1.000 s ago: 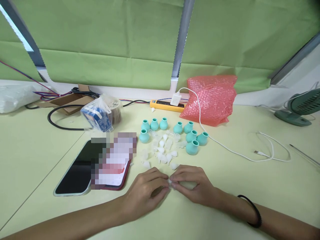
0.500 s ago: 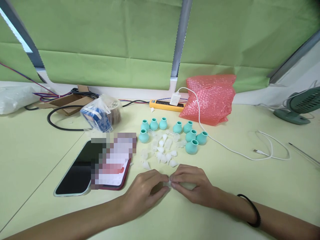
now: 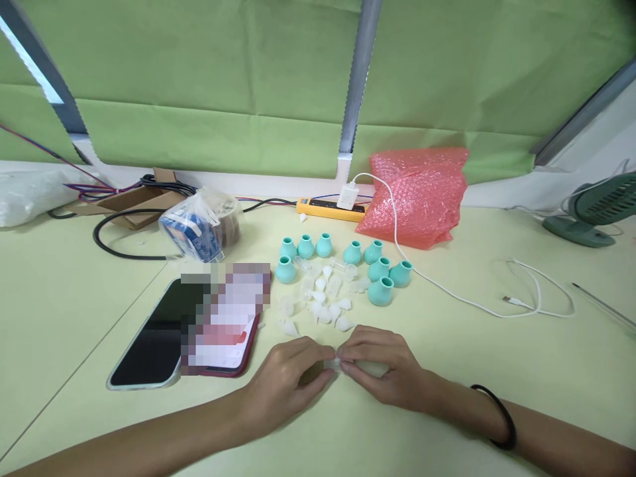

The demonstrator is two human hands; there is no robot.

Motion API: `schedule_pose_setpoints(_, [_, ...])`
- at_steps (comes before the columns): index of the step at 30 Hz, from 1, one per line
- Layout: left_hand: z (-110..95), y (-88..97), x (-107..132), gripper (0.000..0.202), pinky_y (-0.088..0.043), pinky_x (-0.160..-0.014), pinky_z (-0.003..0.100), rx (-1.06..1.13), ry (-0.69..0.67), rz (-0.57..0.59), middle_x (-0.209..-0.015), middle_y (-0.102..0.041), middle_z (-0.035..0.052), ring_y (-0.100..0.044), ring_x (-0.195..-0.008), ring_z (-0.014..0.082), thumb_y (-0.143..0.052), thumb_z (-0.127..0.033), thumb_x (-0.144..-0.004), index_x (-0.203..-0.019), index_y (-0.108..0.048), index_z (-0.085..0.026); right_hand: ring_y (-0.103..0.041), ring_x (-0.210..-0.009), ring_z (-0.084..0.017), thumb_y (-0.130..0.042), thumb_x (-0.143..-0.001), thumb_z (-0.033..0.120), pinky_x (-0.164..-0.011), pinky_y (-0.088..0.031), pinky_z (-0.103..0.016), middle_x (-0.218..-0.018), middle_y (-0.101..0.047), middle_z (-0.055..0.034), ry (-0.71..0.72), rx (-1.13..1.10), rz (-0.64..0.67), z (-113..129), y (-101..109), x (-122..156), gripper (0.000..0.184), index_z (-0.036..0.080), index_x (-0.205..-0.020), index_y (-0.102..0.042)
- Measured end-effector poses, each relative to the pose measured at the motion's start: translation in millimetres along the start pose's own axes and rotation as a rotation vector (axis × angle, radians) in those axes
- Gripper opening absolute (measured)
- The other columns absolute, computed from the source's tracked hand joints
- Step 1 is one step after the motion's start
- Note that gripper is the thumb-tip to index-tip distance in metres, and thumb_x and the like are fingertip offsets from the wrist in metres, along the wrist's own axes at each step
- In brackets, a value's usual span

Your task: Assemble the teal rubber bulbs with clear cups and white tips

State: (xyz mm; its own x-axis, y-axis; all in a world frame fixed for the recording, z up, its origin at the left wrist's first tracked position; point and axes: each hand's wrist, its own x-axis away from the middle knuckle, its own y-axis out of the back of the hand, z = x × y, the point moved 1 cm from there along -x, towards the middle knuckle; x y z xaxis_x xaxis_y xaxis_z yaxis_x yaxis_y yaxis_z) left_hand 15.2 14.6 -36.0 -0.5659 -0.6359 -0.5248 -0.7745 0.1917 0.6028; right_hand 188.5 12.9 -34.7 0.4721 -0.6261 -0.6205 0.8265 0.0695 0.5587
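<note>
My left hand (image 3: 285, 384) and my right hand (image 3: 380, 371) meet fingertip to fingertip low on the pale green table (image 3: 447, 371). Between them they pinch a small translucent white piece (image 3: 334, 363). Both hands have their fingers closed on it. Just beyond the fingertips lies a scatter of several similar white translucent pieces (image 3: 320, 298). Around that scatter stand several small teal bulb-shaped parts (image 3: 381, 291) with open necks. A black band (image 3: 499, 417) circles my right wrist.
Two phones (image 3: 163, 334) lie at the left. Behind them sit a bagged blue box (image 3: 196, 232), a cardboard box (image 3: 134, 199) and black cable. A yellow power strip (image 3: 330, 209), pink bubble wrap (image 3: 417, 195), a white charging cable (image 3: 497, 305) and a green fan (image 3: 593, 209) lie further back and right.
The hands have stayed pinched together on the small white piece, with only slight finger shifts. Nothing else on the table has moved.
</note>
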Motion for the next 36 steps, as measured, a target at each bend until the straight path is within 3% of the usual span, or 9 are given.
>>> schedule_pose_setpoints(36, [-1.4,-1.7,0.2,0.014,-0.05,-0.058,0.025,-0.043,-0.02,-0.012,-0.075,-0.065,0.0077,-0.06,-0.066,0.0147,-0.051,-0.011,-0.077,-0.089,-0.057,-0.011,-0.056,-0.063,-0.011,-0.057,-0.071,0.009,-0.055,-0.047,-0.024,-0.072,-0.063,-0.0045,0.062,0.011,-0.01,-1.5,0.9,2.9,0.014,0.017,-0.082,-0.059])
